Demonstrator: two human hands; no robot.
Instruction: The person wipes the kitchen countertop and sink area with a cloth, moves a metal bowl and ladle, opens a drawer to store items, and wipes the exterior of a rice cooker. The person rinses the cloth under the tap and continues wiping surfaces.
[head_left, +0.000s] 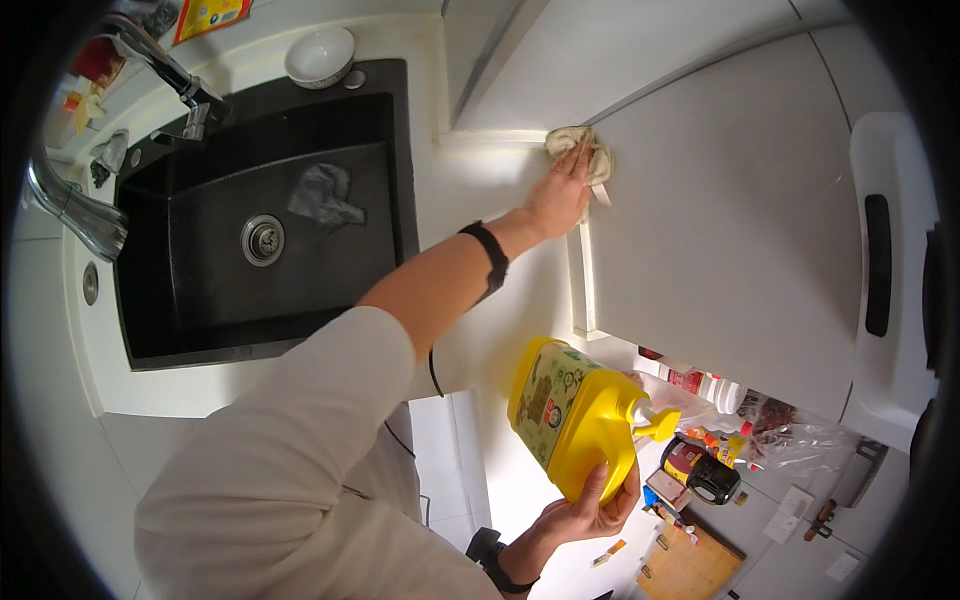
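Observation:
My left hand (559, 196) is stretched out and presses a crumpled pale cloth (571, 141) into the corner where the white countertop (487, 187) meets a white panel (720, 210). Part of the cloth is hidden under the fingers. My right hand (589, 506) grips a yellow plastic pump jug (574, 412) low on its handle side. The jug is tilted, its white and yellow pump head (656, 424) pointing right, and its label bears writing and pictures.
Left lies a black sink (217, 300) with a wet-looking dark cloth or bag (328, 196) inside, a chrome faucet (79, 214) and a white bowl (319, 56) at the rim. Bottles, including a dark one (701, 469), and a wooden cutting board (690, 559) stand lower right.

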